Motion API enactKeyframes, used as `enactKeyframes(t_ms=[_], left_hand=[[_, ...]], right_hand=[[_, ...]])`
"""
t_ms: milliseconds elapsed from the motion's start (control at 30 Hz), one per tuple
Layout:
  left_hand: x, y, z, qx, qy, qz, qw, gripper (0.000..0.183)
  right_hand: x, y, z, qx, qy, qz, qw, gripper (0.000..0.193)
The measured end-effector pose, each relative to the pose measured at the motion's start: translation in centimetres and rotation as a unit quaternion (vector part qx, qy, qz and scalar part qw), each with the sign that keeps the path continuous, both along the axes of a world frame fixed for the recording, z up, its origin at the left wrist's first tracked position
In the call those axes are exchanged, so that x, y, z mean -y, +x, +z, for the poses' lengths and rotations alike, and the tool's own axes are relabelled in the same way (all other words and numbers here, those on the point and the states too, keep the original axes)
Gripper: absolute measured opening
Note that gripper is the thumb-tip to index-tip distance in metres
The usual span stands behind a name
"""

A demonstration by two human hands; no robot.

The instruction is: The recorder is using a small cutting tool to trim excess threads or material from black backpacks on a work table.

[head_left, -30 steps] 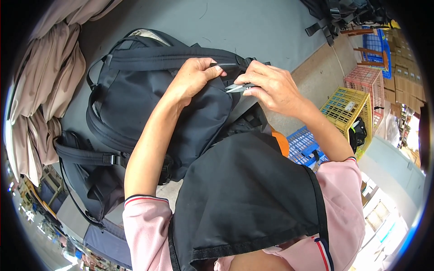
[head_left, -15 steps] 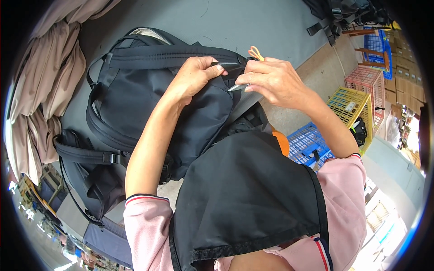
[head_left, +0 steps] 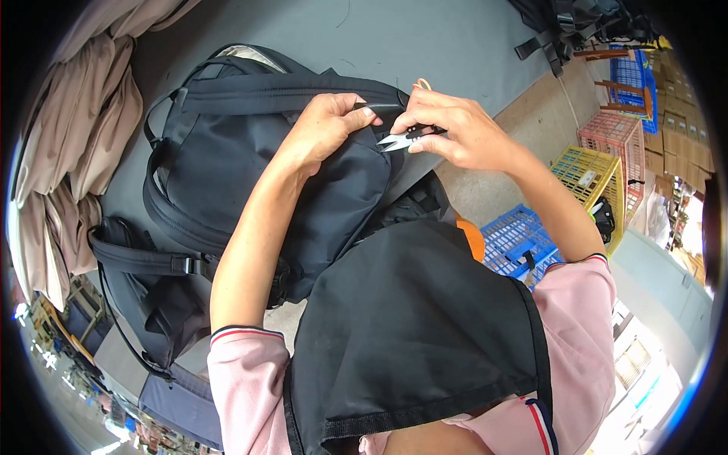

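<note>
Grey tabletop [head_left: 455, 61] fills the top of our view, and on it, left of the frame's centre, we have a black backpack [head_left: 235, 163] with a padded strap [head_left: 250, 100] running across its upper part. Black cloth [head_left: 417, 318] hangs in front of us over the lower centre. Pale brown fabric [head_left: 102, 114] bunches at upper left, and below it, at lower left, we see a second black bag [head_left: 136, 262]. Toward the right are a yellow crate [head_left: 576, 163] and a blue crate [head_left: 504, 243]. Near the upper centre, our left hand [head_left: 326, 125] pinches a dark piece at the backpack's edge between thumb and fingers. Just right of it, our right hand [head_left: 466, 133] grips small snips [head_left: 395, 142], their silver blades parted and pointing left; whether the tips touch the backpack, we cannot tell. A yellow-orange loop [head_left: 422, 83] pokes above the right fingers.
</note>
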State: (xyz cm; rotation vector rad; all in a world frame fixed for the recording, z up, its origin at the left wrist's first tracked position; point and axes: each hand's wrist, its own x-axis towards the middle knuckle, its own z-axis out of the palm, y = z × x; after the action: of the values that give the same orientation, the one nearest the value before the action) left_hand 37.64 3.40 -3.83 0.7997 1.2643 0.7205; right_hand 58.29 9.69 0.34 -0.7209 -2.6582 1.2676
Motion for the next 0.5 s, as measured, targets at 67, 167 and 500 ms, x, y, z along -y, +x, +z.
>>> enactKeyframes(t_ms=[67,167,500], left_hand=[[-0.12,-0.13,-0.21,0.007,0.0,-0.02,1.0,0.014],[-0.13,-0.03,-0.2,0.011,0.001,-0.017,1.0,0.013],[0.0,-0.16,-0.48,-0.001,0.019,-0.016,1.0,0.013]], right_hand=[[-0.33,0.0,-0.57,-0.015,0.008,0.011,1.0,0.019],[-0.36,0.1,-1.04,-0.035,0.032,0.028,0.998,0.015],[0.19,0.38,-0.15,-0.056,-0.106,-0.054,0.991,0.016]])
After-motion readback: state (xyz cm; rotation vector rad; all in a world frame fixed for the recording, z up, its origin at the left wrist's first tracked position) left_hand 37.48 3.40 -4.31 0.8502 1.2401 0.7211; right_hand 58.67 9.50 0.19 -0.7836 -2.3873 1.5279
